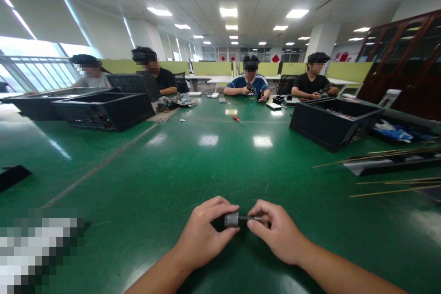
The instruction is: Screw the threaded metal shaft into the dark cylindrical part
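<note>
Low in the middle of the head view, both hands hold one small metal bit above the green table. It looks like a hole saw, with a short grey cylindrical head and a thin dark shaft lying sideways. My left hand is closed around the grey head, thumb below and fingers above. Between the thumb and fingers of my right hand, the shaft's right end is pinched and partly hidden. A gap of bare shaft shows between the two hands.
On the green table lies an orange screwdriver. Black computer cases stand at left and right. Thin brass-coloured rods and a metal strip extend at right. Several people sit across, one person straight ahead.
</note>
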`<state>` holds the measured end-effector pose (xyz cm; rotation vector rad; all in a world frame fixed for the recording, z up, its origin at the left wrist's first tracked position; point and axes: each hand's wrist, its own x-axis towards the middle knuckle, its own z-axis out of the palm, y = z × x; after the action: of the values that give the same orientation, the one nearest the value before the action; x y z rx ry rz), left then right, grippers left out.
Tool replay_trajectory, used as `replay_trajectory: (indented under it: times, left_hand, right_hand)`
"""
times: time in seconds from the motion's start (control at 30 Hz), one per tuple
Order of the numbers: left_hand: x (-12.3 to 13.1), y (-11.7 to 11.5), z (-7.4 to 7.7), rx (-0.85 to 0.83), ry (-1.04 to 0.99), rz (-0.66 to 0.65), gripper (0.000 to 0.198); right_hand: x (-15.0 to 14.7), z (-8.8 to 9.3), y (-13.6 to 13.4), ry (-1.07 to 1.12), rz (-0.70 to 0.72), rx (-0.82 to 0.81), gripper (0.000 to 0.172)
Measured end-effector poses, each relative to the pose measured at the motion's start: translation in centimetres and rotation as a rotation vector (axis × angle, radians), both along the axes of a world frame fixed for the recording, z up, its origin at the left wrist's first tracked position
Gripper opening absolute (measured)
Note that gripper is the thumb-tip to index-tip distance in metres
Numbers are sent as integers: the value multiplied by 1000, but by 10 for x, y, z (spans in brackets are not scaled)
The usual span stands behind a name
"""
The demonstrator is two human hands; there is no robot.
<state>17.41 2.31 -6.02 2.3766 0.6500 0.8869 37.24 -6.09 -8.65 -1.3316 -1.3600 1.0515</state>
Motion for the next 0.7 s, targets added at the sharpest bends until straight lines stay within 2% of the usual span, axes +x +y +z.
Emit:
replay_trajectory:
  times: [0.23,0.7]
  left_hand:
    - [0,0,4,3,-13,19,33]
    - [-3,3,1,47,-27,46,34]
  right_hand:
    - [1,-2,0,20,-29,15,13]
    - [3,-7,1,22,-80,29,14]
